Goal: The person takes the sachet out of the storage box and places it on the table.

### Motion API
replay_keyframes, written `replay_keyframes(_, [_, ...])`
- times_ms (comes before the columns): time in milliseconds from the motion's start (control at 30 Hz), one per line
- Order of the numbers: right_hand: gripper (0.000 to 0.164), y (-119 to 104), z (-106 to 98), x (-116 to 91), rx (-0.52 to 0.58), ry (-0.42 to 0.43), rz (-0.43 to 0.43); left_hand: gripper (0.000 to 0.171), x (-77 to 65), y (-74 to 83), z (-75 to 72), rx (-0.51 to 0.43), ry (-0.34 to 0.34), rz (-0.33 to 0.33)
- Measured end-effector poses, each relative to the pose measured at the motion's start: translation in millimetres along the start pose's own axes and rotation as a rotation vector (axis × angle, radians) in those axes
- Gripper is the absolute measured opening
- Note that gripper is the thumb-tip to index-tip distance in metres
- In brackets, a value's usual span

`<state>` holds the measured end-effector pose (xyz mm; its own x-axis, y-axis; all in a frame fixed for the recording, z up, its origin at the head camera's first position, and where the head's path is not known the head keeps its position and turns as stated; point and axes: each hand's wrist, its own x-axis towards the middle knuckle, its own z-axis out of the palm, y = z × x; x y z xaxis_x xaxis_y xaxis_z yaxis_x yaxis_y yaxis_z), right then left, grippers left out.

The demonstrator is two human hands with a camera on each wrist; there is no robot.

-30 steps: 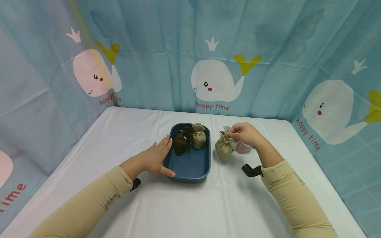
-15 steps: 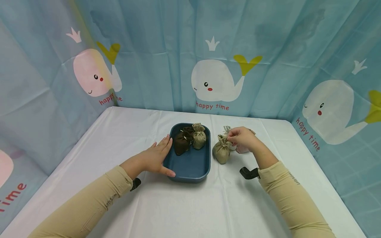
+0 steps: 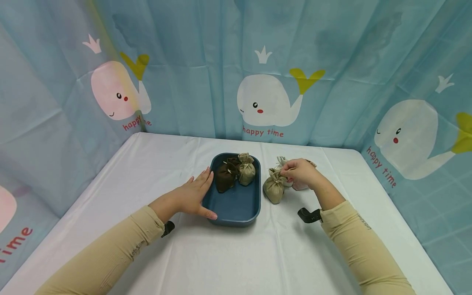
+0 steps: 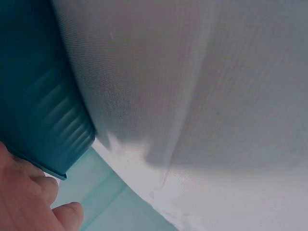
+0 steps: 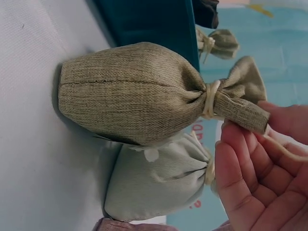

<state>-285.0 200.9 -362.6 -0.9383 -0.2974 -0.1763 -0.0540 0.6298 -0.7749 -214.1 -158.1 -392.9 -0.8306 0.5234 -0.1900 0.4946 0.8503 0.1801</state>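
In the head view my left hand [image 3: 189, 196] lies spread against the left side of a dark blue tray [image 3: 236, 209], its straight fingers touching the rim. A dark brown drawstring pouch [image 3: 224, 179] and a tan one [image 3: 246, 172] sit at the tray's far end. Right of the tray, my right hand [image 3: 300, 174] pinches the gathered top of an olive-tan drawstring pouch [image 3: 273, 189]. In the right wrist view that pouch's base meets the tablecloth. Close behind it stands a pale grey pouch [image 5: 159, 180]. A pink pouch [image 3: 300, 185] is mostly hidden by the right hand.
A white cloth [image 3: 228, 262] covers the table. Light blue curtains [image 3: 191, 94] with whale prints stand behind it and at both sides. Black wrist mounts [image 3: 309, 215] stick out below the sleeves.
My right hand has moved the olive-tan pouch slightly left and toward me, lowering it to the table. It barely moves over the last half second. The left hand stays on the tray.
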Motion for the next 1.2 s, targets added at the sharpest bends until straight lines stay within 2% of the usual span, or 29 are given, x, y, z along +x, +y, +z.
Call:
replay_keyframes(167, [0.02, -2.1, -3.4, -3.7, -0.006, -0.007, 0.008, 0.132, 0.3, -0.1, -0.1, 0.006, 0.003, 0.001])
replay_keyframes(367, [0.021, -1.8, -8.4, -5.8, 0.034, -0.024, -0.075, 0.132, 0.5, -1.7, 1.1, 0.011, -0.001, -0.006])
replay_keyframes(500, [0.021, -5.0, -11.4, -6.6, 0.042, -0.005, -0.072, 0.132, 0.5, -2.0, 1.6, 0.01, -0.005, -0.011])
replay_keyframes(700, [0.029, -10.3, -17.3, -6.2, 0.03, 0.008, -0.077, 0.132, 0.4, -1.7, 1.2, 0.0, -0.001, -0.007])
replay_keyframes(1067, [0.034, -30.3, -27.5, -4.2, -0.039, 0.052, -0.091, 0.133, -1.9, 0.7, -1.8, -0.01, 0.005, 0.006])
replay_keyframes(1200, [0.031, -39.6, -27.3, -2.2, -0.007, 0.036, -0.1, 0.133, -1.2, 0.5, -1.1, -0.01, 0.009, 0.008])
